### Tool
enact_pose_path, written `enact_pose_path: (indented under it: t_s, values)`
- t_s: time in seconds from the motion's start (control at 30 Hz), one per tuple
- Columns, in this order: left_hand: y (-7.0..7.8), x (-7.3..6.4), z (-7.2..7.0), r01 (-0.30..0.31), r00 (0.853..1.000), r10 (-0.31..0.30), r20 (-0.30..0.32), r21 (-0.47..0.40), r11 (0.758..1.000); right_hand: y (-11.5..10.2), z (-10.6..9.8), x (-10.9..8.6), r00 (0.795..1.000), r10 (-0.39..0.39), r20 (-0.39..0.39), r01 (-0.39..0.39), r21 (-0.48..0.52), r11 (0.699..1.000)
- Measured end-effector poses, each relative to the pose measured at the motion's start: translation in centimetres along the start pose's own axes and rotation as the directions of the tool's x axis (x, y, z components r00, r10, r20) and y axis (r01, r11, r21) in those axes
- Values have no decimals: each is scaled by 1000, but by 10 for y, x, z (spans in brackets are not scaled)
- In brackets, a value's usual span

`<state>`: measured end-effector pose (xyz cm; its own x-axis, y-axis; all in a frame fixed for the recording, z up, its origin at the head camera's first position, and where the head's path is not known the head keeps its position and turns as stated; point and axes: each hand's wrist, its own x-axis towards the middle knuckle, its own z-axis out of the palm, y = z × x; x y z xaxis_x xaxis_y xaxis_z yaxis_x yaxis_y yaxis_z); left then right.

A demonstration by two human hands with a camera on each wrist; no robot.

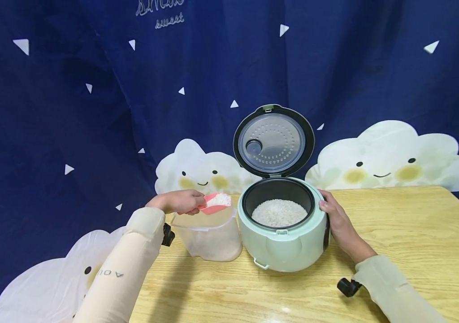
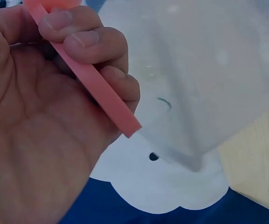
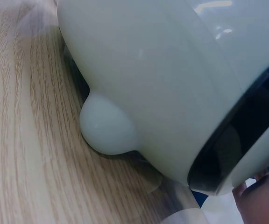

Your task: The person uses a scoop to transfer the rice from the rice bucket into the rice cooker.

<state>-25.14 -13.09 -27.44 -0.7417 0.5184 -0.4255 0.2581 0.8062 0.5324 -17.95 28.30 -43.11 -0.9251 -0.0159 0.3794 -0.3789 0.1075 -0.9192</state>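
Note:
My left hand [image 1: 183,202] grips the handle of a pink scoop [image 1: 216,209] heaped with white rice [image 1: 220,199]. It holds the scoop over the open top of a translucent plastic bin [image 1: 213,240]. The left wrist view shows fingers curled round the flat pink handle [image 2: 104,95]. Just right of the bin stands a pale green rice cooker [image 1: 282,251], its lid [image 1: 274,141] raised. More rice [image 1: 279,213] lies inside its dark inner pot [image 1: 259,197]. My right hand [image 1: 340,224] holds the cooker's right side, thumb at the upper rim.
Both containers stand on a light wooden table [image 1: 407,251]. Behind it hangs a dark blue curtain [image 1: 197,58] with white triangles and smiling clouds. On the cooker's front is a small latch [image 1: 282,232], with a pale handle loop [image 1: 261,264] low at its left.

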Motion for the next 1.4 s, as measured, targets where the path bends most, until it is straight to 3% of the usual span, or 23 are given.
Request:
enact_pose_path:
  t_s: [0.4, 0.7, 0.9, 1.17, 1.4]
  values:
    - [39, 6, -11, -25, 1000, 25, -10, 77, 997, -1, -1, 0, 1000, -2, 0, 2, -10, 1000]
    - [68, 19, -9, -55, 997, 65, -37, 223, 973, -1, -1, -1, 1000, -24, -4, 24, 17, 1000]
    - [78, 26, -5, -68, 994, 90, -59, 305, 950, -2, 1, -1, 1000, -12, -4, 12, 7, 1000]
    - [87, 36, 3, -101, 988, 136, -79, 350, 931, -3, 1, 1, 1000, -10, -11, 10, 13, 1000]
    - [97, 43, 11, -102, 982, 160, -98, 433, 895, -4, 0, 0, 1000, 19, -1, -19, -5, 1000]
